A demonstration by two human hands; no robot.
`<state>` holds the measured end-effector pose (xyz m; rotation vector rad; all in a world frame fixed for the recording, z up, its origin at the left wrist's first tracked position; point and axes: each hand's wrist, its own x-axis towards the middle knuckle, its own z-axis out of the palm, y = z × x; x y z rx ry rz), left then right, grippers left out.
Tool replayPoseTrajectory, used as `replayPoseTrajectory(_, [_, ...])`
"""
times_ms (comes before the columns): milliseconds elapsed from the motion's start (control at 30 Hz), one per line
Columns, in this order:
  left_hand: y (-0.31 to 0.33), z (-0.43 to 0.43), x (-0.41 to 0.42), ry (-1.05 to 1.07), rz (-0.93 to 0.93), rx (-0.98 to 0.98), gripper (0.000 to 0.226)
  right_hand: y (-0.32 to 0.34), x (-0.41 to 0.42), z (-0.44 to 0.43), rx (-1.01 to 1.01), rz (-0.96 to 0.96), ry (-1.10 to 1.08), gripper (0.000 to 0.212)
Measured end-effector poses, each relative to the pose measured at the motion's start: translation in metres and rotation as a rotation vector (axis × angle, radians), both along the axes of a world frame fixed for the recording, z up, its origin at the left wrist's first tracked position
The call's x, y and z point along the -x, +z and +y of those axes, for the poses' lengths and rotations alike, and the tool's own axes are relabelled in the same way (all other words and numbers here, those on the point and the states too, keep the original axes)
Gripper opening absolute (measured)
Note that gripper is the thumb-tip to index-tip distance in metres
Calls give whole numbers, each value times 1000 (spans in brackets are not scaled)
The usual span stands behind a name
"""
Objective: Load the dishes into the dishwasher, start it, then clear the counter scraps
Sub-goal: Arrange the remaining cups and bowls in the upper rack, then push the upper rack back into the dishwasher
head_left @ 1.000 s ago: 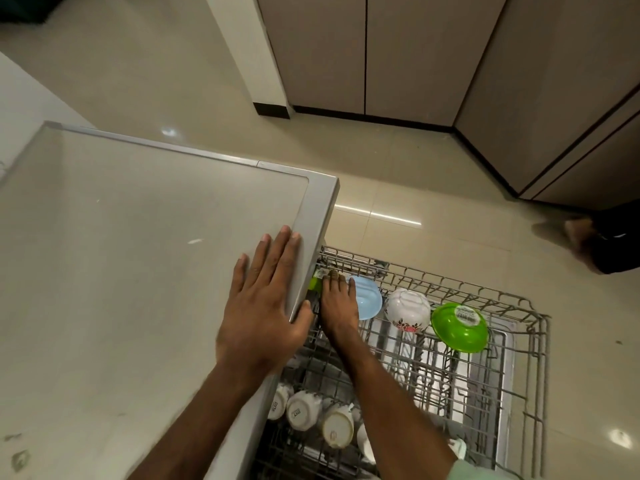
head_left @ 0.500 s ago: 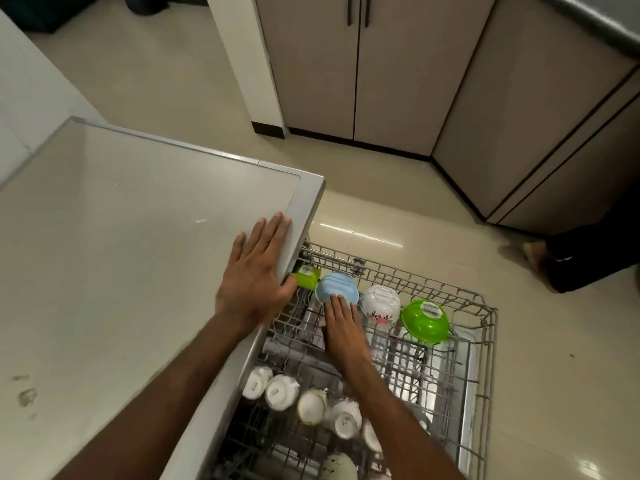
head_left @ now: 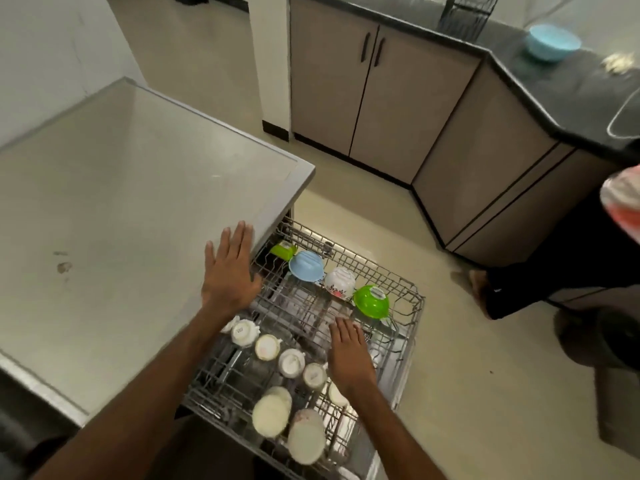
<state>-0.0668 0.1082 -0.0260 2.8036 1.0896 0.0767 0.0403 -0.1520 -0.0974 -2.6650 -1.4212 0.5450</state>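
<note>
Left hand flat and open-palmed on the near corner of the dishwasher top, fingers spread, grip holding nothing. Right hand also open and empty, hovering palm-down over the middle of the pulled-out rack, fingertips toward 12 o'clock; cannot tell whether touching the wires. From the right hand outward, along the rack's far edge at 11 to 1 o'clock: one small green piece, one blue bowl upturned, one white floral bowl, one green bowl, each close beside the next. At 9 o'clock of the right hand: a row of white cups, four plainly countable, a fifth half-hidden beneath the wrist, possibly more under the left forearm. At 7 o'clock, near the rack's front: two pale round dishes, blurred, exact kind uncertain. Loading judged well under way but unfinished: rack out, open wire space in the middle. Far off at 1 o'clock, on the dark worktop: one more blue bowl yet to load, with a small pale heap of scraps just beside it, uncleared. Left to do, by this reading: fetch that bowl, slide rack in, shut door, start machine, clear scraps. At 3 o'clock, a second person's dark-clothed leg on the floor.
</note>
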Motion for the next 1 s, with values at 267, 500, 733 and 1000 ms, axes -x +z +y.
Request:
replayPoseTrajectory(267, [-24,-130,43,258,-40,28,104,-8,-28,-72,117,-53,133,81])
replayPoseTrajectory(500, [-53,-306,37,787,-76,423,96,28,-73,-136,53,35,281,66])
replayPoseTrajectory(733, [-32,-392,-33,1305,-737,869,83,52,-105,-167,6,49,340,62])
replayPoseTrajectory(1000, [-42,-428,-73,1525,-1068,1095,21,55,-82,-205,-218,409,-88,44])
